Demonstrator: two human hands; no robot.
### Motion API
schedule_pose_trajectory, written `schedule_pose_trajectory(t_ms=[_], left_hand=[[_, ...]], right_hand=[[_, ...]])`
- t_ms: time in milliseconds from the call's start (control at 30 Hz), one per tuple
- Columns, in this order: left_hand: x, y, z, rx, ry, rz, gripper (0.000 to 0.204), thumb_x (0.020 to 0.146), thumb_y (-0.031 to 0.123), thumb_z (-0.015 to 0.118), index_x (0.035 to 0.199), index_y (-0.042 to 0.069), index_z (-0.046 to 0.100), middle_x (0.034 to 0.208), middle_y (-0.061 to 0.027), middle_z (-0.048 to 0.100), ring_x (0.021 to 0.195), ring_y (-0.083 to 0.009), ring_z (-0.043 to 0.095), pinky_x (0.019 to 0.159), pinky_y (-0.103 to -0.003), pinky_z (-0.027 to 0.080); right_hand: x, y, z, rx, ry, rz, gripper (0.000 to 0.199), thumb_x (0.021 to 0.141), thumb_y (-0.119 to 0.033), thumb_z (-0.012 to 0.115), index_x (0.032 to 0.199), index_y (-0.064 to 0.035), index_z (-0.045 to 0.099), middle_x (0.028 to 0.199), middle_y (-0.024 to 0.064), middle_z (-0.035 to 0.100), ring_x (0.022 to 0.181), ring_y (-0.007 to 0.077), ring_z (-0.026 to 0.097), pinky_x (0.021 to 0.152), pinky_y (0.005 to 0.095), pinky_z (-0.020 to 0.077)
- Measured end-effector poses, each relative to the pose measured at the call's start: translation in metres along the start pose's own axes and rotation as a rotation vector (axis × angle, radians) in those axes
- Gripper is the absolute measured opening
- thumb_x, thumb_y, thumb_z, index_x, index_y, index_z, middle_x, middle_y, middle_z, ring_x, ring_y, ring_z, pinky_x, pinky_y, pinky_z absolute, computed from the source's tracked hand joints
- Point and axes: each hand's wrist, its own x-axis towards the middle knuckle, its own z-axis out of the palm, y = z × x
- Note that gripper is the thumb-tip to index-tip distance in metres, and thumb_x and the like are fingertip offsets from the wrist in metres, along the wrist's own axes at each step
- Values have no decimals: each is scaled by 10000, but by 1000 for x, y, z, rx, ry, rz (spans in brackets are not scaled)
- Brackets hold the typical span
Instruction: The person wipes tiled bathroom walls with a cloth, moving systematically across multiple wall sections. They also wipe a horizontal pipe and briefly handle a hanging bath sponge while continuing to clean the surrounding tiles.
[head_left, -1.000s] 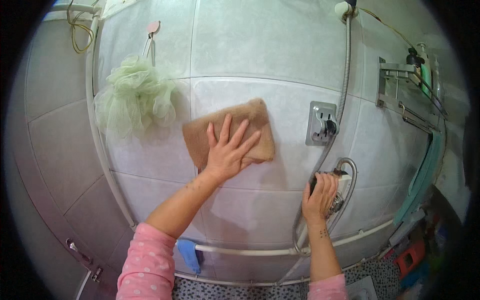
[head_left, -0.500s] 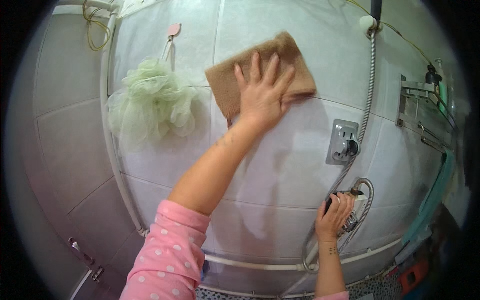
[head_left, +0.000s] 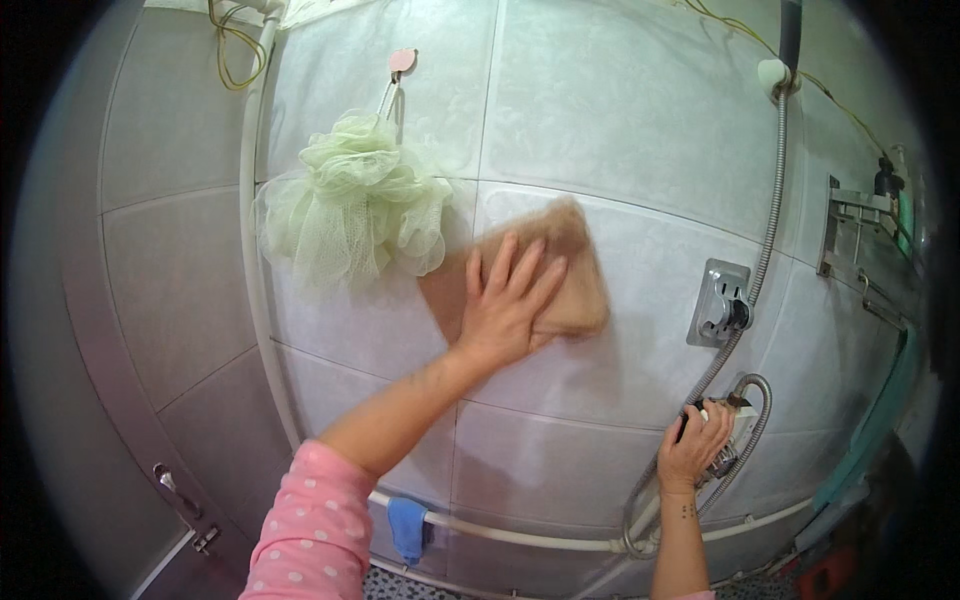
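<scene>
My left hand point(head_left: 500, 315) lies flat with fingers spread on a brown cloth point(head_left: 575, 265), pressing it against the grey tiled wall. The cloth is folded and slightly blurred. Lower right, my right hand point(head_left: 697, 445) has its fingers bent over the shower mixer tap point(head_left: 738, 430). A black part shows beside those fingers; the palm side is hidden. The metal shower hose point(head_left: 771, 225) runs down close by this hand and loops around the tap. Left of the cloth, a pale green mesh bath puff point(head_left: 350, 205) hangs from a pink hook point(head_left: 402, 62).
A grey metal bracket point(head_left: 722, 300) is fixed to the wall above the tap. Along the bottom runs a white pipe point(head_left: 540, 540) with a blue cloth point(head_left: 407, 528) draped over it. At right are a metal rack point(head_left: 850, 215) and a teal towel point(head_left: 880, 420).
My left hand and the cloth have moved down the wall, closer to the bath puff. The view has shifted, and the blue cloth shows more fully. My right hand stays at the tap.
</scene>
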Motion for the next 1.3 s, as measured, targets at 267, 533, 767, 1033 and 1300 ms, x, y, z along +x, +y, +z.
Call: schedule_pose_trajectory(t_ms=[267, 533, 767, 1033, 1300], left_hand=[[226, -66, -3, 221, 307, -211, 753, 811, 441, 572, 1478, 210, 309, 1531, -111, 272, 1431, -403, 105, 1110, -638, 38], [264, -83, -31, 194, 141, -355, 705, 860, 400, 521, 1497, 229, 272, 1570, -130, 167, 1441, -378, 97, 1127, -601, 62], [150, -52, 7, 183, 230, -129, 678, 784, 365, 587, 1433, 293, 406, 1527, -117, 284, 1424, -413, 116, 1088, -662, 44], [-73, 36, 1, 66, -353, 384, 645, 792, 490, 590, 1403, 341, 444, 1517, -89, 299, 1411, -396, 186, 1071, -666, 35], [8, 35, 12, 45, -258, 488, 669, 782, 580, 593, 1389, 331, 462, 1510, -60, 317, 1426, -371, 173, 1084, -658, 11]], right_hand=[[-1, 1, -1, -12, -31, -45, 231, 791, -76, 601, 1015, -31, 569, 1203, 184, 457, 1207, 384, 376, 1069, 586, 264], [2, -2, -4, -5, -48, -36, 260, 760, -75, 619, 1016, -44, 581, 1180, 173, 461, 1199, 371, 386, 1056, 590, 278], [1, 0, -5, 10, -42, -20, 269, 766, -64, 618, 1028, -41, 564, 1191, 171, 463, 1203, 369, 388, 1061, 594, 263], [3, -6, -2, 64, -56, -17, 229, 771, -68, 615, 996, -48, 581, 1208, 156, 446, 1215, 372, 375, 1071, 582, 249], [-1, 1, -2, 62, -38, -20, 249, 746, -84, 643, 988, -58, 590, 1202, 148, 458, 1216, 355, 383, 1074, 581, 255]])
